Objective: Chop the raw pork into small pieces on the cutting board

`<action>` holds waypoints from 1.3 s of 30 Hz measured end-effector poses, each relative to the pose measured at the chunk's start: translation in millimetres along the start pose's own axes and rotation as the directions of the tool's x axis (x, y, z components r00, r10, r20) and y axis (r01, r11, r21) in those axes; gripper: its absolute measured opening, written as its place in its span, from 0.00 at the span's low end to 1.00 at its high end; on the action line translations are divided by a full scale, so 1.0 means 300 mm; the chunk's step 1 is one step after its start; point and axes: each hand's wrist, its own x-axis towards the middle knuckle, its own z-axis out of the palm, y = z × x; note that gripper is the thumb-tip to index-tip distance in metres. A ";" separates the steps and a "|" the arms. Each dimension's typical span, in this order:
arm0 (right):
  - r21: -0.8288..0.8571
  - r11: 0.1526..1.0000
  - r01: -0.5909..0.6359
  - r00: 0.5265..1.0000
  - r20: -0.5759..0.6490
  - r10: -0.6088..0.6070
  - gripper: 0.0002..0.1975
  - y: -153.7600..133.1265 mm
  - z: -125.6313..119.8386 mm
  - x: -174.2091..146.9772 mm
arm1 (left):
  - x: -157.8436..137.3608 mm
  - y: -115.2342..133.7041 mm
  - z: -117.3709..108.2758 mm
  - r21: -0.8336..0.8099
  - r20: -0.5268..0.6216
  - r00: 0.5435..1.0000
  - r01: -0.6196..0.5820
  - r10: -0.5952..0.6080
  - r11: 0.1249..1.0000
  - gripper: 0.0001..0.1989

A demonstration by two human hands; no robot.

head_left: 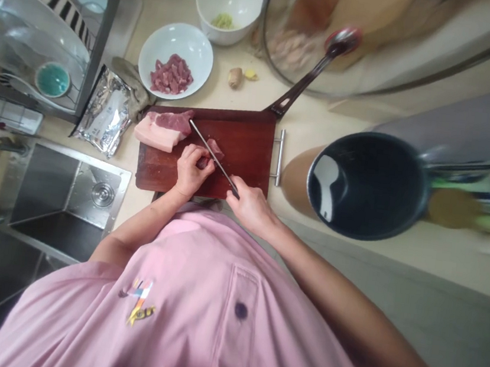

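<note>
On the reddish-brown cutting board [249, 148], my right hand [251, 208] is wrapped round the handle of a knife [213, 154]. The blade runs diagonally up and left over the board. My left hand [192, 171] has its fingers curled on a small piece of dark red meat [202, 162], left of the blade. Another piece of meat [216, 149] lies just right of the blade. A larger slab of pork [158, 137] with pale fat rests at the board's upper left, near the knife tip.
Behind the board are a bowl of meat chunks [202, 53], a deeper white bowl [249, 5], ginger [235, 77], a ladle [307, 75] and a large glass lid [372, 92]. A dark pot [374, 187] stands right. Left are a foil packet [108, 110], dish rack [97, 40] and sink [121, 192].
</note>
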 end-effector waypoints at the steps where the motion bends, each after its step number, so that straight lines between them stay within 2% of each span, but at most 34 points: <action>1: 0.019 1.000 0.000 1.000 0.017 0.000 0.17 0.008 0.002 -0.008 | -0.001 -0.001 0.000 -0.002 -0.002 1.000 -0.002 0.002 1.000 0.05; 4: 0.072 0.997 -0.012 0.998 0.058 0.008 0.15 0.032 0.003 -0.036 | -0.003 -0.001 0.006 0.008 0.010 1.000 -0.006 0.006 1.000 0.05; 10: 0.015 1.000 0.007 1.000 -0.027 -0.006 0.16 0.003 0.020 0.024 | -0.010 0.014 -0.006 0.084 0.091 0.996 -0.030 0.022 0.996 0.08; 13: 0.050 0.998 0.029 0.999 -0.017 -0.029 0.15 0.023 0.024 0.007 | -0.016 0.002 -0.059 0.101 0.105 0.993 -0.061 0.051 0.993 0.09; 17: 0.185 0.981 0.054 0.999 -0.005 -0.054 0.12 0.067 0.001 -0.073 | -0.019 -0.030 -0.159 0.153 0.015 0.998 -0.057 0.055 0.987 0.06; 20: 0.244 0.966 0.084 0.994 -0.087 -0.065 0.14 0.077 -0.038 -0.110 | -0.010 -0.020 -0.189 0.206 0.076 0.986 -0.160 0.147 0.965 0.03; 23: 0.198 0.978 0.059 0.977 -0.211 -0.016 0.17 0.088 -0.074 -0.102 | 0.023 0.017 -0.136 0.175 0.169 0.956 -0.270 0.241 0.947 0.06; 25: 0.144 0.989 0.019 0.968 -0.251 0.018 0.18 0.103 -0.085 -0.082 | 0.058 0.035 -0.068 0.153 0.289 0.919 -0.320 0.268 0.935 0.07; 29: 0.097 0.995 -0.015 0.967 -0.252 0.039 0.18 0.134 -0.069 -0.049 | 0.114 0.039 0.046 0.241 0.391 0.900 -0.305 0.195 0.921 0.09; 33: 0.124 0.992 0.019 0.968 -0.249 0.013 0.18 0.140 -0.036 -0.054 | 0.082 0.043 0.047 0.185 0.445 0.874 -0.304 0.196 0.935 0.07; 35: 0.136 0.990 0.040 0.972 -0.236 -0.007 0.18 0.136 -0.023 -0.063 | 0.045 0.045 0.021 0.141 0.438 0.869 -0.320 0.230 0.937 0.09; 37: 0.133 0.990 0.041 0.978 -0.209 -0.012 0.18 0.131 -0.014 -0.073 | 0.013 0.040 -0.004 0.110 0.360 0.897 -0.314 0.257 0.943 0.13; 39: 0.123 0.992 0.023 0.982 -0.189 0.001 0.19 0.127 -0.010 -0.084 | -0.005 0.030 -0.019 0.077 0.261 0.927 -0.297 0.268 0.952 0.11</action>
